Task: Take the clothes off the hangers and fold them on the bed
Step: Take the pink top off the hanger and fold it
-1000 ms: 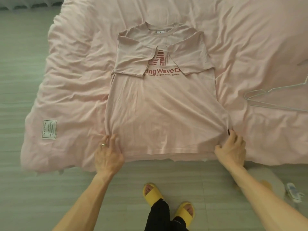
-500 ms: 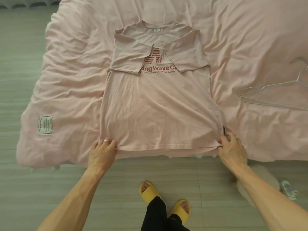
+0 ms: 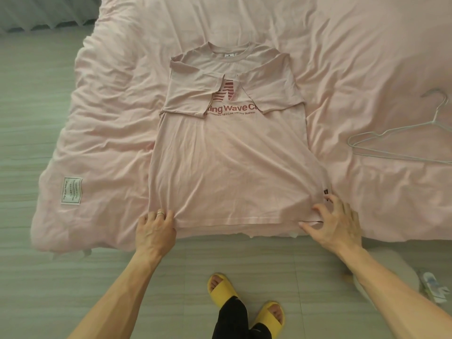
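T-shirt point(image 3: 227, 162), pale pink, lies flat and face up on the bed point(image 3: 367, 57), collar away from the person and hem along the near edge of the mattress. Both short sleeves are folded inward across the chest, and they partly cover a red printed logo and lettering. A small dark tag point(image 3: 325, 191) sits on the shirt's right side seam, just above the hem.

From the head camera, the left hand point(image 3: 155, 231) grips the left corner of the hem. Its fingers curl into the cloth, and creases fan out from that spot. A ring point(image 3: 160, 213) shows on one finger. The right hand point(image 3: 335, 221) is at the right corner of the hem with its fingers spread and arched, the tips touching the fabric near the dark tag and the thumb lying beside the hem edge. It holds nothing that can be seen.

The bed is covered in rumpled pink bedding close in colour to the shirt, with a white label point(image 3: 71, 190) sewn near its left corner. A thin wire hanger point(image 3: 396, 143) lies bare on the bedding well to the right of the shirt.

Below the bed edge is a pale striped floor point(image 3: 49, 118), where the person's feet stand in yellow slippers point(image 3: 221, 286) under dark trouser legs. A blurred pale object shows on the floor at the lower right.
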Available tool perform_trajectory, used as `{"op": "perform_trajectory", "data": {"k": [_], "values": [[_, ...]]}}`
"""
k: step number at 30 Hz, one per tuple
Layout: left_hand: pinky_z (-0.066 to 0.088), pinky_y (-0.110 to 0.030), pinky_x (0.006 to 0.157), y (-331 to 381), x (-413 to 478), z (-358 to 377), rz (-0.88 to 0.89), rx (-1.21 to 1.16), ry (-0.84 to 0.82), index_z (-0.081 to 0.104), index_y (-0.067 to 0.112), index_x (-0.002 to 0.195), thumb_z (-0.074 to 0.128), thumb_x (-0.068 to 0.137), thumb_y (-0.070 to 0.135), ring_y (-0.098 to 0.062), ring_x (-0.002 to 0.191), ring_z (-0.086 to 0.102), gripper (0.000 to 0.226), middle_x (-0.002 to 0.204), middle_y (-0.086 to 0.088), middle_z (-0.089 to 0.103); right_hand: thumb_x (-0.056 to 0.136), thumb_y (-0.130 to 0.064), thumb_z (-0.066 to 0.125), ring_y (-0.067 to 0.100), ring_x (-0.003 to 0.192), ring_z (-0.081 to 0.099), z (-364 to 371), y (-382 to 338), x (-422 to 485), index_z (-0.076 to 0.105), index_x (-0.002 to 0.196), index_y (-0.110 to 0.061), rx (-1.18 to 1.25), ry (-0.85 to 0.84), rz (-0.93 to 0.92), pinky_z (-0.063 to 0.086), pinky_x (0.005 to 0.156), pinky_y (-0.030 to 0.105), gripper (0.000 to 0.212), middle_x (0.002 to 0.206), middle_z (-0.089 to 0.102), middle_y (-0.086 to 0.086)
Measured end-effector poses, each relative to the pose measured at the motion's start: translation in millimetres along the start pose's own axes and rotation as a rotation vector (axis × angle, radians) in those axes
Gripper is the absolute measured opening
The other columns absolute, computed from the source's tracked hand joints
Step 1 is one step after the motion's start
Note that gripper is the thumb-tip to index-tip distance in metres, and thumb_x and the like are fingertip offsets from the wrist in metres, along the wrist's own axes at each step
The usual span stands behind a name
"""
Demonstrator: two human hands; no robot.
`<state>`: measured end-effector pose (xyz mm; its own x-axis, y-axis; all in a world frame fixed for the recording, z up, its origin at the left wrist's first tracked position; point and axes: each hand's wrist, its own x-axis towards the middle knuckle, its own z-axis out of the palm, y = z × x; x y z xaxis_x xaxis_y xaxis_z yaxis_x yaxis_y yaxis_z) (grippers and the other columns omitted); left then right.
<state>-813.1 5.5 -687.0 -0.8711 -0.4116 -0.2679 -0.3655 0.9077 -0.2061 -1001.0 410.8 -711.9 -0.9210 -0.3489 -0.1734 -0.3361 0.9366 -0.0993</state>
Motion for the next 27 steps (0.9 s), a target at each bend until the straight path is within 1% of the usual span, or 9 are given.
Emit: {"op": "perform_trajectory", "data": {"k": [5, 8, 12, 14, 16, 19, 22, 25, 27], "values": [[0.041, -0.039, 0.057, 6.5, 5.9, -2.3, 0.069, 0.031, 0.0, 0.064, 0.009, 0.079, 0.087, 0.052, 0.015, -0.034, 0.061, 0.057, 0.036, 0.074, -0.014, 0.061, 0.068, -0.036, 0.086, 0.034, 0.115, 0.052, 15.5, -1.3, 3.8, 0.07, 0.104, -0.019, -0.141, -0.025, -0.053, 0.048, 0.089, 0.048, 0.043, 0.129, 0.056, 0.011], [0.042, -0.04, 0.057, -1.3, 7.9, 0.3, 0.076, 0.044, 0.024, 0.065, 0.011, 0.073, 0.087, 0.056, 0.013, -0.034, 0.06, 0.057, 0.028, 0.071, -0.014, 0.06, 0.071, -0.016, 0.081, 0.036, 0.103, 0.057, 17.7, -0.8, 7.7, 0.072, 0.098, -0.015, -0.103, 0.042, -0.059, 0.049, 0.081, 0.047, 0.029, 0.116, 0.062, 0.012], [0.042, -0.04, 0.059, -9.2, 1.1, 5.4, 0.122, 0.066, 0.102, 0.064, 0.011, 0.071, 0.079, 0.064, 0.008, -0.034, 0.06, 0.057, 0.016, 0.071, -0.015, 0.06, 0.075, -0.005, 0.074, 0.034, 0.084, 0.057, 13.5, -2.0, 3.0, 0.069, 0.087, -0.01, -0.022, 0.116, -0.088, 0.044, 0.069, 0.041, 0.014, 0.095, 0.062, 0.009], [0.044, -0.041, 0.061, -14.2, -3.3, 8.2, 0.16, 0.071, 0.167, 0.064, 0.01, 0.072, 0.069, 0.068, 0.006, -0.034, 0.061, 0.057, 0.008, 0.073, -0.015, 0.061, 0.075, 0.003, 0.068, 0.033, 0.077, 0.055, 12.2, 4.6, -5.3, 0.065, 0.081, -0.008, -0.046, 0.15, -0.118, 0.041, 0.064, 0.039, 0.013, 0.087, 0.06, 0.01], [0.043, -0.041, 0.061, -21.1, -6.4, 10.8, 0.173, 0.101, 0.145, 0.065, 0.011, 0.074, 0.071, 0.064, 0.001, -0.035, 0.063, 0.058, 0.015, 0.075, -0.015, 0.062, 0.068, 0.008, 0.071, 0.034, 0.074, 0.056, 10.7, 15.4, -15.5, 0.064, 0.078, -0.007, -0.09, 0.139, -0.131, 0.039, 0.062, 0.038, 0.019, 0.082, 0.06, 0.011], [0.042, -0.042, 0.061, -28.3, -8.2, 12.8, 0.166, 0.141, 0.078, 0.065, 0.012, 0.074, 0.079, 0.054, -0.005, -0.034, 0.064, 0.057, 0.029, 0.074, -0.013, 0.059, 0.057, 0.009, 0.082, 0.033, 0.072, 0.057, 9.2, 24.5, -27.0, 0.067, 0.079, -0.007, -0.155, 0.071, -0.112, 0.033, 0.061, 0.035, 0.031, 0.08, 0.063, 0.011], [0.047, -0.045, 0.063, -19.8, -8.4, 14.3, 0.141, 0.137, 0.01, 0.068, 0.011, 0.075, 0.081, 0.046, -0.007, -0.036, 0.066, 0.058, 0.037, 0.075, -0.015, 0.061, 0.06, 0.005, 0.08, 0.033, 0.077, 0.057, 9.4, 15.0, -22.9, 0.068, 0.081, -0.01, -0.165, -0.04, -0.075, 0.034, 0.064, 0.036, 0.028, 0.087, 0.063, 0.009], [0.047, -0.046, 0.083, -5.7, -2.6, 1.7, 0.029, 0.036, -0.163, 0.068, 0.019, 0.1, 0.07, 0.068, 0.011, -0.034, 0.1, 0.06, 0.033, 0.109, -0.011, 0.062, 0.08, -0.013, 0.069, 0.033, 0.097, 0.055, 4.8, 1.7, -10.5, 0.067, 0.094, -0.013, 0.007, -0.098, 0.12, 0.042, 0.077, 0.04, 0.013, 0.108, 0.059, 0.009], [0.041, -0.043, 0.094, -0.2, 5.4, -5.3, -0.22, -0.127, -0.233, 0.059, 0.022, 0.116, 0.052, 0.083, 0.027, -0.03, 0.117, 0.053, 0.034, 0.126, -0.007, 0.055, 0.086, -0.018, 0.064, 0.038, 0.102, 0.052, -1.2, -7.4, -1.0, 0.06, 0.102, -0.008, 0.26, -0.008, 0.344, 0.043, 0.081, 0.043, 0.019, 0.113, 0.055, 0.017]]}}
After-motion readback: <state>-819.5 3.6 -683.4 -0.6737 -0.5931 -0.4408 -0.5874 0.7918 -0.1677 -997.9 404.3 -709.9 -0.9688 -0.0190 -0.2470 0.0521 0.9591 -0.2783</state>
